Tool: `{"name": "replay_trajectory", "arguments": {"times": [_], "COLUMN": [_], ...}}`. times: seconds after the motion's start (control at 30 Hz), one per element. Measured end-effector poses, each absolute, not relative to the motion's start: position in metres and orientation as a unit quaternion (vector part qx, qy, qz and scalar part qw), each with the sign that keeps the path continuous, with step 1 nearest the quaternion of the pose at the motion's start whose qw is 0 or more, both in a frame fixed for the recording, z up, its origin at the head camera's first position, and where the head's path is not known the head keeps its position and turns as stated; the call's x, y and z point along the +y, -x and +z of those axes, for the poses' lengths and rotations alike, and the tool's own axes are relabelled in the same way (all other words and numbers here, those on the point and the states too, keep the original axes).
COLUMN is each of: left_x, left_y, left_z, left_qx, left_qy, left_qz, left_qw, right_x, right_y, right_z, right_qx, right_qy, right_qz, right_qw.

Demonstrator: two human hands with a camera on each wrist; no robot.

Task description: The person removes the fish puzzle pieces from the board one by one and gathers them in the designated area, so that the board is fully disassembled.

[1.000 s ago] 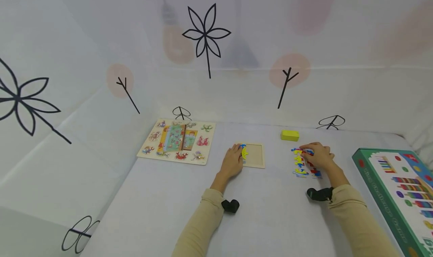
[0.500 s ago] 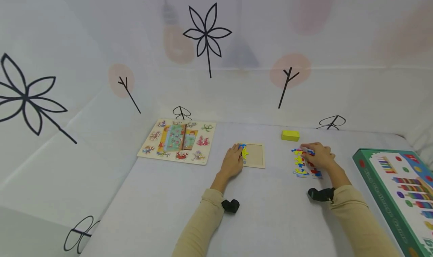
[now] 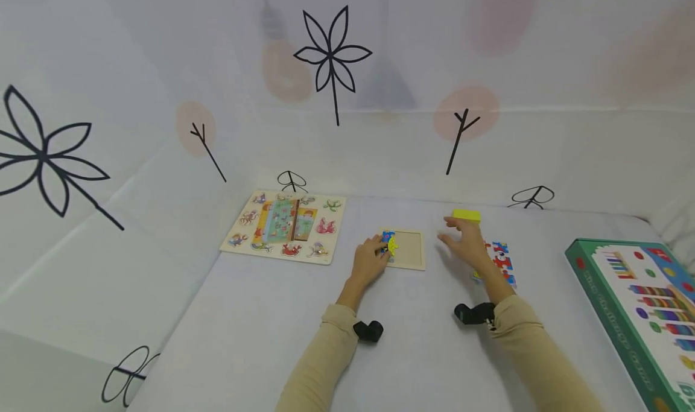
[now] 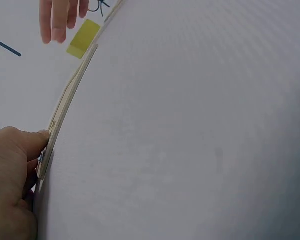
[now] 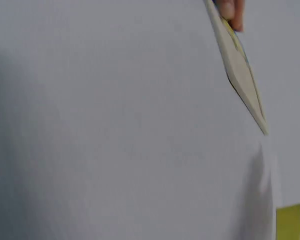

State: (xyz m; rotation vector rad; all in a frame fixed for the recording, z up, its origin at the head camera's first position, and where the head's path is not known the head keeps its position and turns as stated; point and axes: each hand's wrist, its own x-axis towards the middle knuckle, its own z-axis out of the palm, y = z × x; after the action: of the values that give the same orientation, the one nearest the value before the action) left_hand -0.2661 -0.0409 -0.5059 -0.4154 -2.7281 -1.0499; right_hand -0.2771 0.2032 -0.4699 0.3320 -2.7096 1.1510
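Observation:
A shallow wooden puzzle tray lies mid-table, with blue and yellow jigsaw pieces along its left side. My left hand holds the tray at its left end, fingers bent over the pieces; in the left wrist view the thumb lies at the tray's near edge. My right hand is between the tray and a group of red, blue and yellow jigsaw pieces, partly covering that group. Its thumb and fingers are spread apart, with nothing visible between them.
A yellow block stands just behind the right hand. At the back left lies a wooden board with sea-animal pictures. A large green-edged game box occupies the right side, near the right forearm.
My right hand has left the jigsaw group and moved left toward the tray, its fingers spreading. My left fingers have arched slightly, showing more of the pieces in the tray.

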Motion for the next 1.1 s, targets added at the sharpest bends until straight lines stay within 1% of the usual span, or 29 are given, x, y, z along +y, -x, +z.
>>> {"name": "replay_trajectory", "arguments": {"times": [0.17,0.37,0.5,0.73,0.8,0.97,1.1], "left_x": [-0.041,-0.040,-0.042,-0.045,-0.045,-0.045,-0.045], "left_y": [0.269,0.270,0.269,0.267,0.267,0.267,0.267], "left_z": [-0.509,-0.510,-0.510,-0.508,-0.508,-0.507,-0.507], "left_qx": [-0.910,-0.914,-0.914,-0.908,-0.909,-0.912,-0.910], "left_qy": [0.141,0.146,0.149,0.164,0.164,0.164,0.170], "left_qz": [-0.370,-0.357,-0.357,-0.364,-0.363,-0.354,-0.351], "left_qw": [0.120,0.128,0.124,0.130,0.124,0.127,0.140], "right_x": [0.163,0.127,0.110,0.095,0.093,0.088,0.085], "right_y": [0.283,0.289,0.291,0.290,0.290,0.288,0.289], "right_z": [-0.479,-0.487,-0.490,-0.491,-0.490,-0.487,-0.486], "right_qx": [-0.886,-0.889,-0.892,-0.881,-0.875,-0.860,-0.860], "right_qy": [-0.111,-0.125,-0.112,-0.094,-0.088,-0.060,-0.030], "right_qz": [0.447,0.435,0.433,0.450,0.461,0.497,0.502], "right_qw": [0.057,0.061,0.074,0.109,0.114,0.104,0.088]}}
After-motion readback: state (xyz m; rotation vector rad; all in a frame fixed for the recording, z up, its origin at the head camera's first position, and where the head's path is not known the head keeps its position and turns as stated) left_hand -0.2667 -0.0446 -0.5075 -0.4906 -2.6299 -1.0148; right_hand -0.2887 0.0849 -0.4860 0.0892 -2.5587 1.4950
